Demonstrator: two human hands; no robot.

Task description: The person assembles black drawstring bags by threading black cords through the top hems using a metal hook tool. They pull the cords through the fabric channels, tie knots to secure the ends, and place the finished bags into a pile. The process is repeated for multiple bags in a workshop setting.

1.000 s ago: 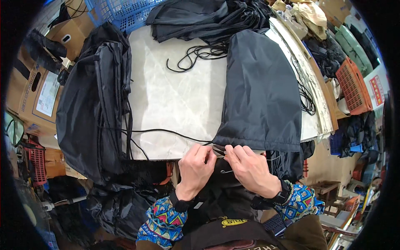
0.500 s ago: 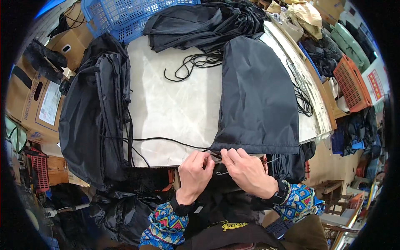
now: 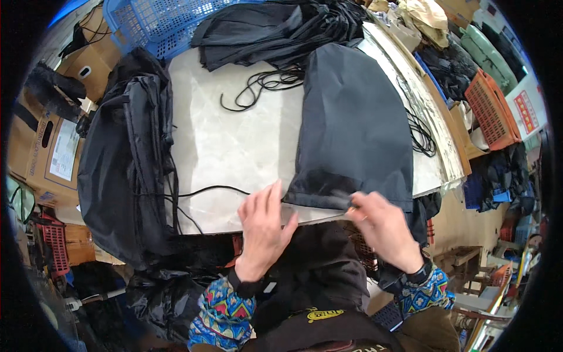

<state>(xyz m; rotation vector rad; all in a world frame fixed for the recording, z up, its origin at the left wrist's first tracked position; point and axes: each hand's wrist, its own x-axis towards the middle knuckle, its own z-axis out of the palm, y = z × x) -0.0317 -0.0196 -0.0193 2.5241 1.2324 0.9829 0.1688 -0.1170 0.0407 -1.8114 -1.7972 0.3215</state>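
A pale marble-patterned table [image 3: 234, 146] fills the centre of the frame. A heap of black bags [image 3: 126, 170] is piled at its left edge, with a blue plastic crate [image 3: 158, 23] at the upper left. A black drawstring bag [image 3: 355, 129] is spread flat right of centre. Its lower hem is pinched by the right hand [image 3: 384, 229]. The left hand [image 3: 264, 226] is held open, fingers spread, beside a black cord [image 3: 205, 190].

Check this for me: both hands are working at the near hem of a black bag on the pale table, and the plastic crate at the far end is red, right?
Not quite. The head view shows the crate at the far end is blue, not red. The rest holds: the left hand and right hand are at the near hem of the black bag on the pale table.
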